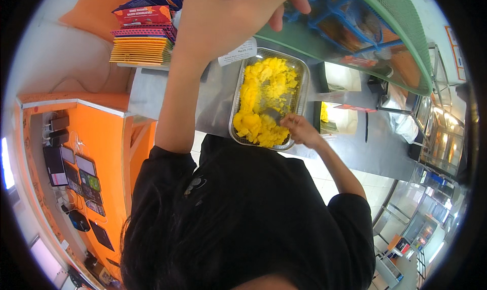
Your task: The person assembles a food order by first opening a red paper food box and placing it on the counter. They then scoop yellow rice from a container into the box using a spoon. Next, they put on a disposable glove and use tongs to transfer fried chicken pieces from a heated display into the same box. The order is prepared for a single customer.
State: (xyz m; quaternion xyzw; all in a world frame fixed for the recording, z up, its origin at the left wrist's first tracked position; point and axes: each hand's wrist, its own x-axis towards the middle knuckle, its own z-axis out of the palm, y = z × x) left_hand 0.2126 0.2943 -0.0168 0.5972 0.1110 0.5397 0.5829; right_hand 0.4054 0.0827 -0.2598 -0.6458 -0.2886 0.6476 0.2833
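Note:
A metal tray with a mesh-like wall (304, 82) holds soft, bright yellow food like scrambled egg (248, 97). My right hand (299, 129) is at the tray's near right side, closed on the handle of a spoon (272, 114) whose bowl rests in the egg. My left hand (228, 19) is raised close to the camera at the top, its fingers curled and partly cut off by the edge. A bit of something white shows at that hand; what it is cannot be made out. Below the hand is a printed paper slip (238, 52).
The tray stands on a metal counter (210, 105). A stack of envelopes and packets (142, 49) is at the far left. A green mesh basket (395, 36) with blue dividers overhangs the far right. White-lined boxes (340, 118) stand right of the tray. Phones and tablets (89, 181) lie on an orange surface at left.

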